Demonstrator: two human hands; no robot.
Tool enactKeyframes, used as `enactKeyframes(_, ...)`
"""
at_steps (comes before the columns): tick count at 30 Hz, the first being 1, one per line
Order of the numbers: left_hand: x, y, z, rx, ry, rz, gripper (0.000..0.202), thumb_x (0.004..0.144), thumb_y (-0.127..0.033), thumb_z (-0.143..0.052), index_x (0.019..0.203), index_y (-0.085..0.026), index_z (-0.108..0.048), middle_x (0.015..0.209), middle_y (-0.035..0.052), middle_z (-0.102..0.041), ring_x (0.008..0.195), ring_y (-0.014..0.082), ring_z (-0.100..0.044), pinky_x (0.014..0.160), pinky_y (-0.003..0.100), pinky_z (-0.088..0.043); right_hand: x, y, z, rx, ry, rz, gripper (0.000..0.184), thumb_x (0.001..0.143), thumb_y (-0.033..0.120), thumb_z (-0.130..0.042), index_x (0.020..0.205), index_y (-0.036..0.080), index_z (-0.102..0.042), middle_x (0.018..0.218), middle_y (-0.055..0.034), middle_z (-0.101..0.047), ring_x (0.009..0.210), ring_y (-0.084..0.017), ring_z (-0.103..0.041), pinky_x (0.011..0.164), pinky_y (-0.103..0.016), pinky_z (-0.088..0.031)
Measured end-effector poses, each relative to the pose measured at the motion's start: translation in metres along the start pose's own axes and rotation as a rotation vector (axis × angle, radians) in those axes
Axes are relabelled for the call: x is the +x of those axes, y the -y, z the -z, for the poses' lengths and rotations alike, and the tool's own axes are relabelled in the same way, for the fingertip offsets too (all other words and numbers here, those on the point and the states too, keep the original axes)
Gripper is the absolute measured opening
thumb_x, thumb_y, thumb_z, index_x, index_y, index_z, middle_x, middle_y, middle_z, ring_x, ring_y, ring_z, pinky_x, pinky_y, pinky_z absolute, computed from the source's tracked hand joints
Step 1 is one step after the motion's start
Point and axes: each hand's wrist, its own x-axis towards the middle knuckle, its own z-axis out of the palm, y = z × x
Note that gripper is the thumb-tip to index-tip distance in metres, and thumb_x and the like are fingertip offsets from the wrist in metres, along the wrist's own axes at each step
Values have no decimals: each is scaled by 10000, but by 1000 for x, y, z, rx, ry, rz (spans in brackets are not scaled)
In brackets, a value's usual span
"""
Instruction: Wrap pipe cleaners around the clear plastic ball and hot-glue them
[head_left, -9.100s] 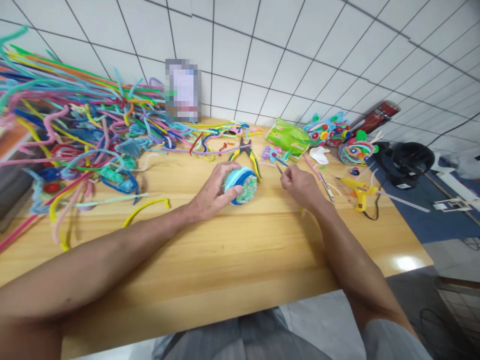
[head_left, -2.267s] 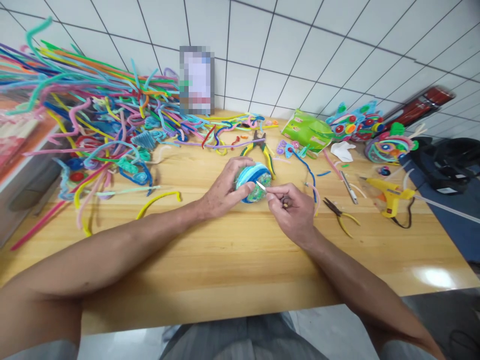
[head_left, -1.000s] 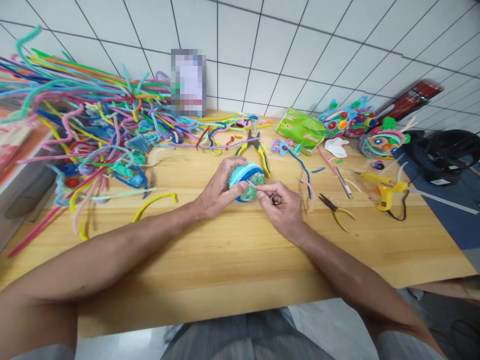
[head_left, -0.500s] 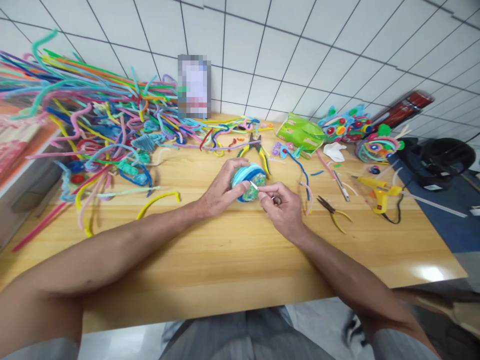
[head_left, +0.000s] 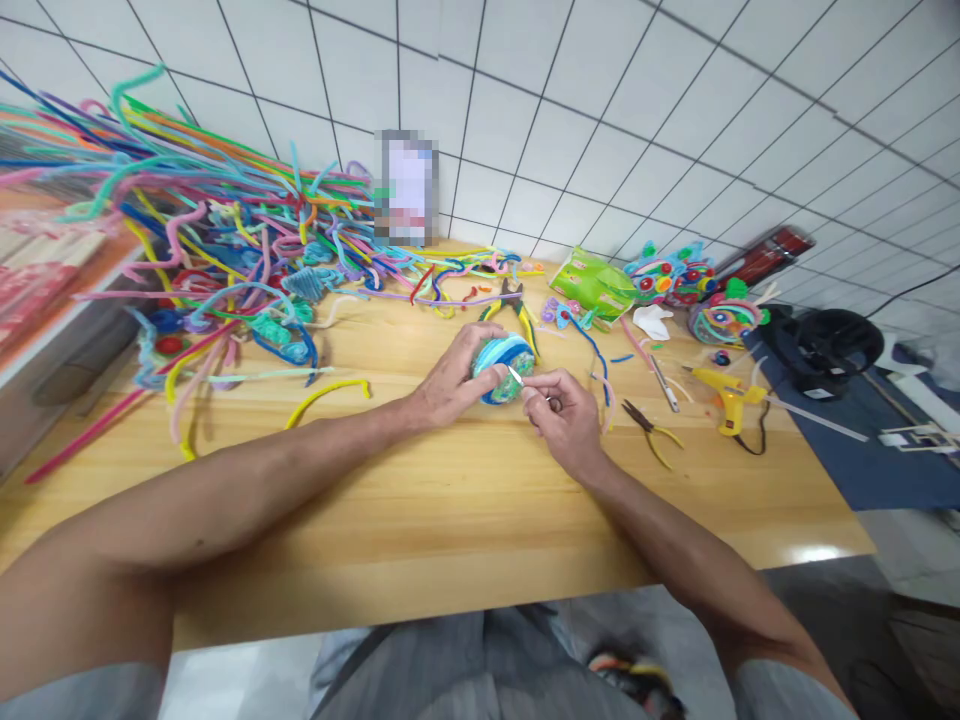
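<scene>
My left hand (head_left: pixel 455 382) grips a round craft piece (head_left: pixel 504 352) wrapped in bands of light and dark blue pipe cleaner, with a mottled green face. Its thumb presses on that face. My right hand (head_left: pixel 568 418) is closed around small scissors (head_left: pixel 515 376); a finger ring shows at the palm and the pale blade tip lies against the green face, beside my left thumb. Whether the blades are apart is too small to tell. Just behind the piece lie yellow-and-green-handled pliers (head_left: pixel 528 320), partly hidden by it.
A big heap of coloured pipe cleaners (head_left: pixel 247 230) covers the left and back. To the right lie thin-nosed pliers (head_left: pixel 654 434), a yellow glue gun (head_left: pixel 727 398) and a utility knife (head_left: pixel 664 384). Behind stand a green tissue pack (head_left: pixel 592 285), decorated craft pieces (head_left: pixel 726 318) and a red flask (head_left: pixel 765 258).
The camera view has turned slightly, so objects on the right appear further left. Both hands keep their hold, and the scissors tip stays at the green face.
</scene>
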Motion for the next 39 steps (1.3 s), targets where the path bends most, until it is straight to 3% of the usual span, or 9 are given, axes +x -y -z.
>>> enactKeyframes(12,1,2,-1,38,15,-18,459,1096,-490,-552,1459,-215,-493,1485,148,-591,1440,301,-565,1287,511,-459,-23,-5,15,30,-25,-75,192,876,411,-712,963,242,-685,641,71,-575,510,-102,-477,508,-255,-384)
enactKeyframes(19,2,5,0,66,8,-16,518,1091,-524,-554,1491,-199,-502,1493,161,-600,1433,318,-567,1270,531,-469,-12,-18,48,-88,-151,-107,223,869,421,-695,998,239,-677,646,63,-599,572,-141,-557,593,-285,-478)
enactKeyframes(24,3,5,1,86,16,-20,508,1095,-548,-541,1473,-209,-539,1479,145,-614,1432,312,-562,1277,537,-461,-2,-33,81,-373,-22,-109,221,862,408,-730,1009,251,-780,1031,-61,-834,982,-254,-769,966,-448,-609)
enactKeyframes(27,3,5,1,92,23,-8,521,1094,-556,-537,1476,-202,-542,1480,148,-608,1430,313,-563,1278,542,-459,-11,-18,113,-441,132,-117,243,822,384,-821,1042,286,-852,1326,-86,-820,1365,-336,-696,1233,-554,-479)
enactKeyframes(29,2,6,2,95,27,-2,524,1094,-562,-534,1479,-206,-544,1484,146,-608,1430,313,-563,1278,540,-459,-24,4,140,-466,262,-169,329,851,458,-826,1139,303,-868,1488,-97,-748,1472,-358,-633,1252,-564,-468)
enactKeyframes(31,2,6,3,94,21,-7,526,1095,-566,-533,1479,-207,-548,1485,143,-611,1435,311,-560,1279,533,-458,-44,26,169,-396,410,-265,399,863,566,-834,1168,310,-871,1425,-106,-783,1337,-343,-728,1117,-509,-591)
enactKeyframes(34,2,7,3,99,16,-8,536,1098,-578,-528,1482,-205,-548,1498,144,-604,1443,310,-556,1282,523,-454,-86,42,215,-122,566,-500,566,786,765,-845,976,233,-884,907,-151,-855,774,-310,-822,712,-438,-660)
enactKeyframes(37,2,7,3,106,17,15,560,1095,-615,-518,1486,-215,-544,1511,143,-598,1446,313,-555,1284,527,-451,-138,28,259,70,133,-479,705,647,979,-767,584,280,-702,379,-45,-549,269,-170,-477,356,-325,-353)
enactKeyframes(39,2,7,3,102,11,20,573,1092,-629,-522,1487,-215,-543,1513,146,-597,1453,316,-552,1287,530,-448,-171,13,284,54,-178,-361,839,615,1149,-502,445,327,-478,239,41,-191,178,-96,-210,344,-326,-137)
